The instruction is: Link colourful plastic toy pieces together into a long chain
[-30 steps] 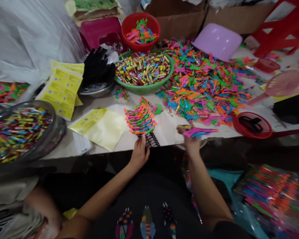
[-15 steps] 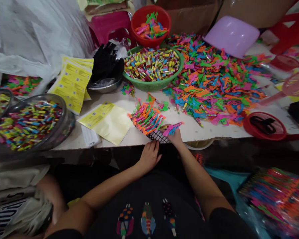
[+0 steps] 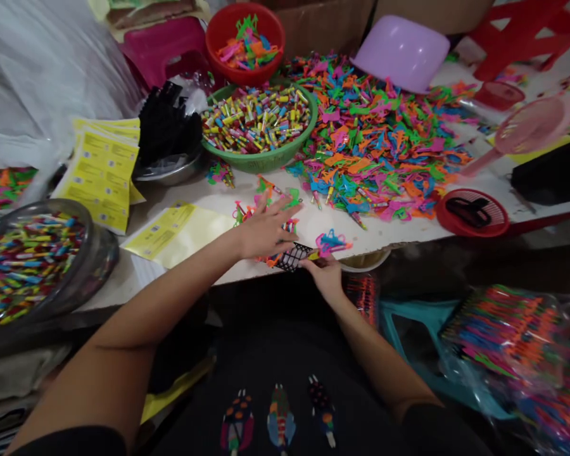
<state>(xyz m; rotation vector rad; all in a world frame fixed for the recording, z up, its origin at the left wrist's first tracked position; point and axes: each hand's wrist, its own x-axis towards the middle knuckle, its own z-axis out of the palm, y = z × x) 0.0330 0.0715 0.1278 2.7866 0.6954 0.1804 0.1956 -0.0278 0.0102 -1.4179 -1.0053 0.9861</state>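
My left hand lies palm down with fingers spread over a row of small bright plastic toys, hiding most of them. The toys sit on a black mesh strip at the table's front edge. At the strip's right end, my right hand is closed in a pinch on a few plastic toys, pink, blue and orange. Exactly how its fingertips meet the mesh is too small to tell.
A large heap of plastic toys covers the back right. Behind stand a green basin of small tubes and a red bowl. Yellow label sheets and a dark tub are left; a red basket is right.
My left hand has risen from the table edge onto the row of toys, its fingers now spread. My right hand still grips toys at the strip's right end. The view has shifted right.
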